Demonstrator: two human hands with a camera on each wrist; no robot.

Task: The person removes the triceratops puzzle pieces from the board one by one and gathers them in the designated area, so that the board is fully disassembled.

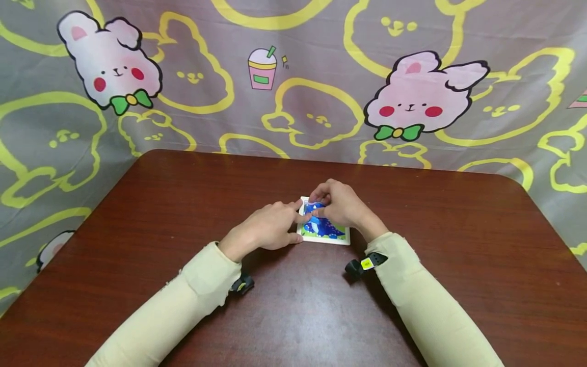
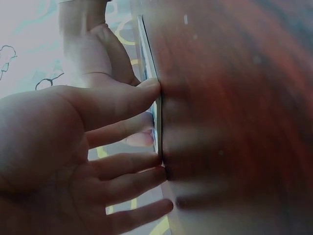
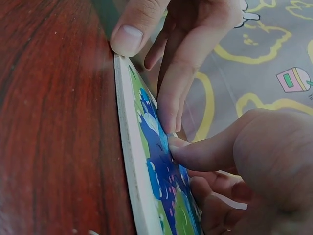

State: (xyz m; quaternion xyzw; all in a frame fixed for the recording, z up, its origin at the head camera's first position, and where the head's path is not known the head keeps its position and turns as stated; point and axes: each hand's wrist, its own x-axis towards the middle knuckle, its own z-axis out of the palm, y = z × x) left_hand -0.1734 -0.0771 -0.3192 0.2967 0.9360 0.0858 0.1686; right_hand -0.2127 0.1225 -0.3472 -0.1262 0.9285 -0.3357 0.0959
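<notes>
A flat square board (image 1: 347, 239) with a white frame and a blue dinosaur picture (image 1: 327, 229) on green lies on the table. My left hand (image 1: 275, 224) lies along its left side; thumb and fingers are fairly straight. The left thumb (image 2: 146, 90) touches the frame's edge, and one left finger (image 3: 168, 115) reaches onto the picture. Over the board's upper part is my right hand (image 1: 344, 204), its fingers bent. The right thumb (image 3: 188, 154) touches the picture's surface near that left finger. Whether the right fingers pinch a loose piece is hidden.
The dark reddish-brown wooden table (image 1: 293, 316) extends around the board on every side. Behind it hangs a grey curtain (image 1: 316, 66) printed with rabbits and yellow outlines. Black wrist-camera mounts (image 1: 359, 267) stick out beneath both sleeves, just above the tabletop.
</notes>
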